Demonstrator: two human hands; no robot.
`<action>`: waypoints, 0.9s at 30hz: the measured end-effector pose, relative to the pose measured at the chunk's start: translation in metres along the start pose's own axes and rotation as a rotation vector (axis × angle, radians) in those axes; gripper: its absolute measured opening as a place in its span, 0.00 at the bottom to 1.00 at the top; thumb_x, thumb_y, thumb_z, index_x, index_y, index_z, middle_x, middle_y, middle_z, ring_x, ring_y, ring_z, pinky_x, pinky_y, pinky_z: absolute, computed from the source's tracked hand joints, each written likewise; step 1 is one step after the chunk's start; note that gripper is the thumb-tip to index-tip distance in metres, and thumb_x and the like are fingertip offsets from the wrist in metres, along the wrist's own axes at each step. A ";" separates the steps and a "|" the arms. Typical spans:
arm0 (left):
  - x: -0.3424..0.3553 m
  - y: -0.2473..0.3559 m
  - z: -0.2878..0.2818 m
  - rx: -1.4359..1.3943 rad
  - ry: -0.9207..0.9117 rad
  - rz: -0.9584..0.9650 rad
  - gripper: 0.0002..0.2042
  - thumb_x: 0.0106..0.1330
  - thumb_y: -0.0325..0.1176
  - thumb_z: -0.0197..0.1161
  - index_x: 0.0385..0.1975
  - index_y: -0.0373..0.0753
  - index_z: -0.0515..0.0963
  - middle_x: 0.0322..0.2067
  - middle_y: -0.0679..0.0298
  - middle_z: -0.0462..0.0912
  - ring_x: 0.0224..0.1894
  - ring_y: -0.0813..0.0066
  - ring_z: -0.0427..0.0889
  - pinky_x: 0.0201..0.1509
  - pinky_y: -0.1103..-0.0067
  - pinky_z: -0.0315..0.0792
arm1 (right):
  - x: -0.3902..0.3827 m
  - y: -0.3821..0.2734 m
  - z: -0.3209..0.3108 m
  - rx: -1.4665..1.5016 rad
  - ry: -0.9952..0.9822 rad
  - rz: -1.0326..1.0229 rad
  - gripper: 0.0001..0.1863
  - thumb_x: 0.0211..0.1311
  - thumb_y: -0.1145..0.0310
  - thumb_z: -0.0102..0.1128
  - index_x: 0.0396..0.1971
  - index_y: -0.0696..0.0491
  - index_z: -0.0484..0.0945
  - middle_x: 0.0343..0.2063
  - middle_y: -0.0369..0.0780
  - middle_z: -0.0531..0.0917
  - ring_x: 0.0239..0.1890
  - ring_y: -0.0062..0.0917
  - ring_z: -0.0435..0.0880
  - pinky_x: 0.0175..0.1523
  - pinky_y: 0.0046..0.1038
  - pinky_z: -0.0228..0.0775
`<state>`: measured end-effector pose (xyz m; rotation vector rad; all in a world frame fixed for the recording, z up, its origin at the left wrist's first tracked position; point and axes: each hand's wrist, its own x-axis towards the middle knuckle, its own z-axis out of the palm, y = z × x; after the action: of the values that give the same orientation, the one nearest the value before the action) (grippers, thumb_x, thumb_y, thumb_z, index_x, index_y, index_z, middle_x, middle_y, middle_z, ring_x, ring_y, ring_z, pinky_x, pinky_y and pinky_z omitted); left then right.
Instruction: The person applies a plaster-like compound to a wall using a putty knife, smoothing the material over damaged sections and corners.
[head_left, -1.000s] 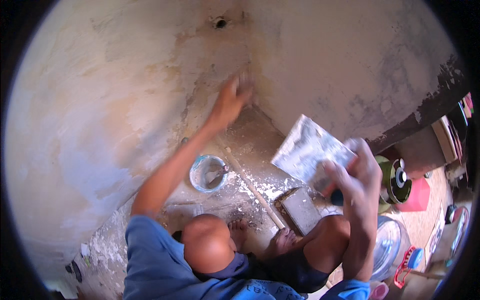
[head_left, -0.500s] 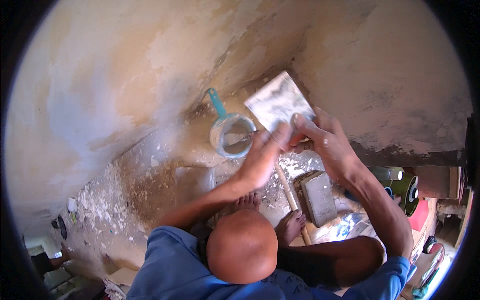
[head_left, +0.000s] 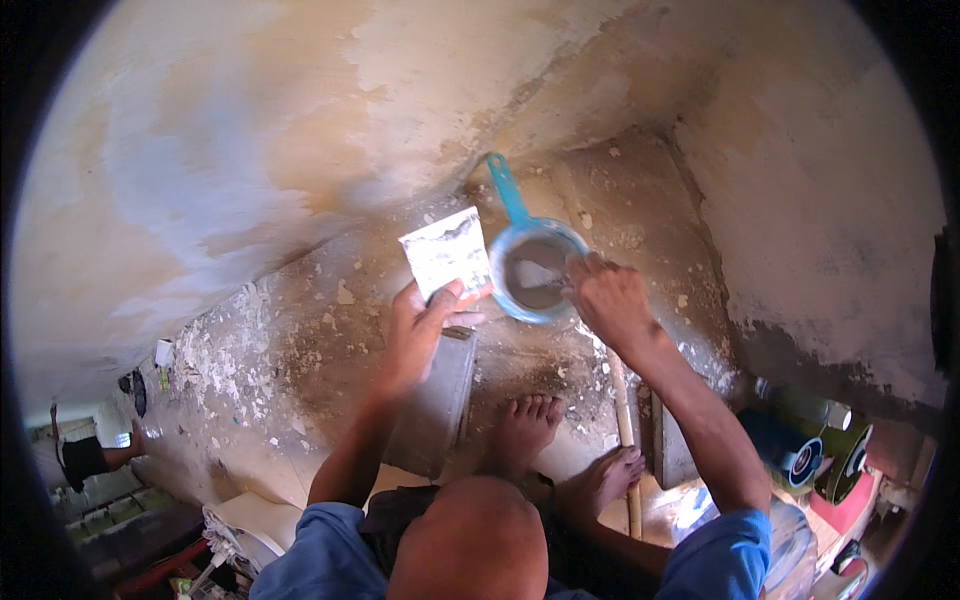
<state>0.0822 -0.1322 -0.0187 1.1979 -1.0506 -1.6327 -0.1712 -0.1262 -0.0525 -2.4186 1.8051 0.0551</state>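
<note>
Wall [head_left: 250,150] fills the view, plaster patchy. Blue dipper [head_left: 535,270] sits on the floor at its base. Your left hand [head_left: 420,335] pinches a square plate [head_left: 447,252] — thumb on top. Your right hand [head_left: 610,300] is closed on a tool inside the dipper — tool mostly hidden.

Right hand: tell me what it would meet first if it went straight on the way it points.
The right hand points toward the picture's left, into the blue scoop. It would probably meet the grey paste inside first; it seems to hold a tool already in it, though depth is unclear.
</note>
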 end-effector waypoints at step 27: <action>0.004 0.013 0.010 -0.070 -0.050 -0.095 0.20 0.67 0.31 0.58 0.58 0.32 0.67 0.45 0.59 0.79 0.39 0.75 0.82 0.31 0.76 0.82 | -0.090 0.024 -0.001 2.424 -0.162 0.695 0.21 0.69 0.52 0.52 0.42 0.58 0.75 0.20 0.37 0.78 0.14 0.15 0.67 0.19 0.21 0.60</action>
<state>0.0732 -0.1381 -0.0058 1.1823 -0.9716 -1.7666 -0.2202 -0.0478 -0.0443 -0.0604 0.8705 -1.0264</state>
